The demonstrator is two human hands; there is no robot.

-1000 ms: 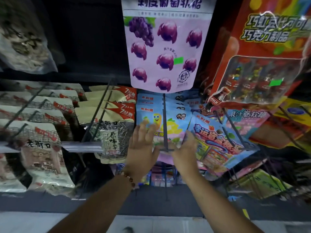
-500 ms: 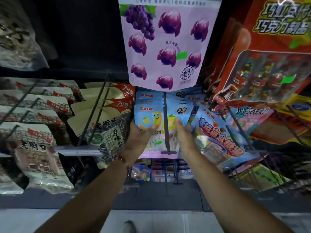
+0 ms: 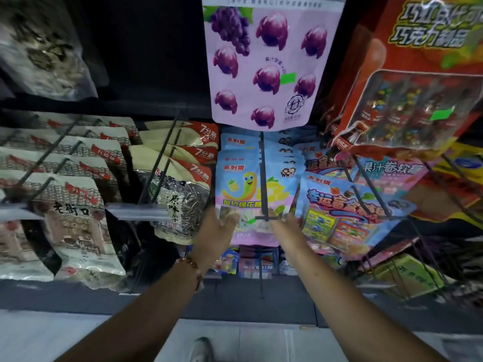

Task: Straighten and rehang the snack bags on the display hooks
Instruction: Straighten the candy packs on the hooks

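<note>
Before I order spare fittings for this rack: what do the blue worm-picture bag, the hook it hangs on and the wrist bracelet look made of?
Blue worm bag: looks like thin printed plastic film, soft sheen, slight wrinkles.
Hook: a thin, dark, straight rod with a crossbar end, probably coated metal wire, matte.
Bracelet: round reddish-brown beads, glossy; wood, stone or resin, can't tell.

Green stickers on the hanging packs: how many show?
2. One on the purple grape gummy bag, right of centre; one on the red chocolate pack, upper right. Others may be hidden.
</note>
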